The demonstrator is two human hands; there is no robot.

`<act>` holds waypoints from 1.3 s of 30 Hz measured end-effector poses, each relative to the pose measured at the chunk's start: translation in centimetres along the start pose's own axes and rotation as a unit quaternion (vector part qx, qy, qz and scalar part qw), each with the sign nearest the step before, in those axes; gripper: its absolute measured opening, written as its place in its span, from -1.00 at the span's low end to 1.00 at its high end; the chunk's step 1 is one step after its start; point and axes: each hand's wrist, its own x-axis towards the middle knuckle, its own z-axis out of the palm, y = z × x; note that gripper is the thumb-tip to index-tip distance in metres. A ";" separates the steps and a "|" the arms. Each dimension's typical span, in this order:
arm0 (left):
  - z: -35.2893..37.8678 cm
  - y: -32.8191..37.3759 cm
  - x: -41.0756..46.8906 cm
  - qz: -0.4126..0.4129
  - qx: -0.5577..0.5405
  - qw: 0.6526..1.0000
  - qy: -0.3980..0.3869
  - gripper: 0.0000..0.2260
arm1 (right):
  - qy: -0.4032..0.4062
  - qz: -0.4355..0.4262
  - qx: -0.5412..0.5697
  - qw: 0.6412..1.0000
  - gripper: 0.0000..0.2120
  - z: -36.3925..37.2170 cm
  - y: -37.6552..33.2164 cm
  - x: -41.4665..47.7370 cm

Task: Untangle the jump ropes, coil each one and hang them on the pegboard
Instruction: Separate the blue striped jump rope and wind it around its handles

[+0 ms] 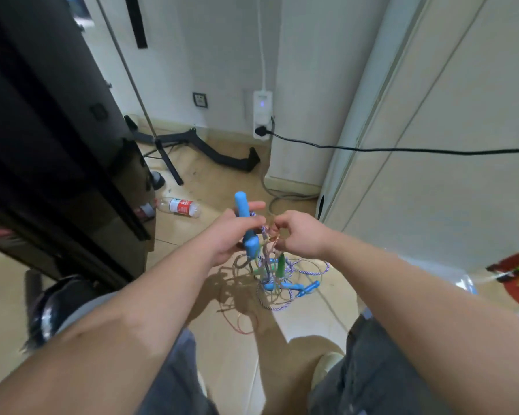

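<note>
A tangle of jump ropes (270, 274) hangs from both my hands above the tiled floor. My left hand (231, 235) grips two light blue handles (246, 223), one pointing up and one down. My right hand (297, 235) pinches the knotted cords (271, 235) just right of them. A blue-and-white braided rope (309, 272), thin tan and red cords (240, 322), a green handle (281, 266) and more blue handles (297, 287) dangle below. No pegboard is in sight.
A dark cabinet (57, 145) stands at the left. A plastic bottle (179, 206) lies on the floor beside it. A tripod (162, 145) and a black stand (222, 151) sit near the wall. A black cable (402, 149) runs from a socket strip (262, 115).
</note>
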 end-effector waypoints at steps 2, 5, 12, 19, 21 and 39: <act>0.1 1.3 -0.8 0.023 0.027 0.999 0.030 -0.78 | -0.009 -0.004 -0.054 0.998 -0.78 -1.6 -0.9 -0.7; 0.3 2.8 -1.8 0.035 0.080 0.995 0.048 -0.81 | -0.008 0.013 -0.092 0.996 -0.85 -3.2 -1.3 -1.4; 1.6 5.2 -2.6 0.078 0.013 0.997 0.024 -0.80 | -0.030 0.022 -0.078 0.996 -0.33 -4.4 -1.7 -1.7; 2.0 6.9 -1.0 0.123 -0.092 0.987 0.056 -0.80 | -0.088 0.030 0.140 0.986 -0.81 -4.7 0.6 -0.1; 1.7 7.0 -0.1 0.115 -0.119 0.984 0.063 -0.81 | -0.118 0.038 0.125 0.984 -0.86 -5.3 1.5 0.5; 4.0 0.4 6.3 0.166 0.253 0.952 0.043 -0.85 | -0.029 -0.020 0.088 0.996 -0.77 -6.7 4.1 3.2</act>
